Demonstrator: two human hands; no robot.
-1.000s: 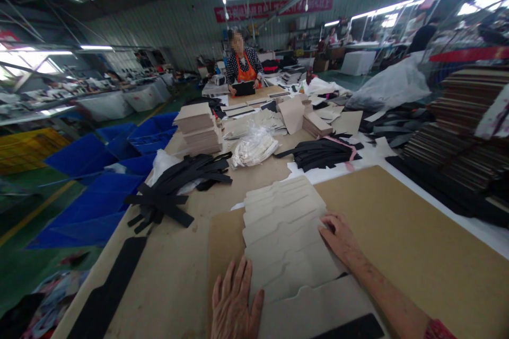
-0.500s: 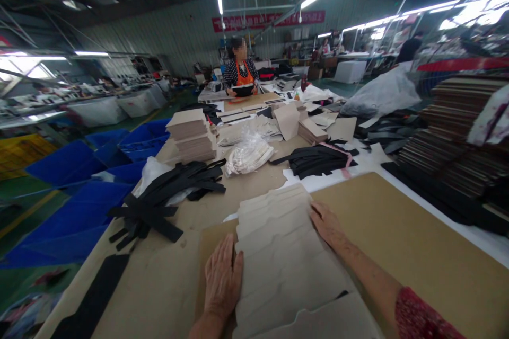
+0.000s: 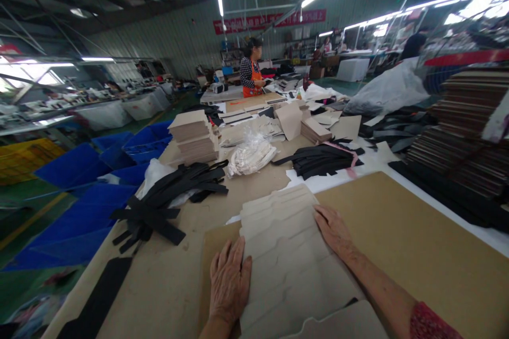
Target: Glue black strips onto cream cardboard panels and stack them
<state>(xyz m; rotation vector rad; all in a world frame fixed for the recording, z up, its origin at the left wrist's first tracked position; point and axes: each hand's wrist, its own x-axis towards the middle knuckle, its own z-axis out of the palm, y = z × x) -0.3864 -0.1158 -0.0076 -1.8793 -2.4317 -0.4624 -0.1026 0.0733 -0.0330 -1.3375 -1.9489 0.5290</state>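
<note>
A fanned row of several beige cut cardboard pieces [image 3: 286,243] lies on a brown board [image 3: 401,243] in front of me. My left hand [image 3: 228,280] lies flat against the left edge of the row, fingers stretched out and together. My right hand [image 3: 334,230] rests flat on the right edge of the row, fingers extended. Neither hand holds anything.
A heap of black strips [image 3: 167,201] lies to the left, another black pile [image 3: 322,159] farther back. Stacked beige pieces [image 3: 193,135], a clear bag of white items [image 3: 250,156] and dark stacked sheets [image 3: 465,132] crowd the table. A person in an orange apron [image 3: 251,74] stands at the far end. Blue bins [image 3: 99,180] sit left.
Both hands have shifted slightly along the sides of the beige row, still pressing its edges. The person at the far end has turned sideways.
</note>
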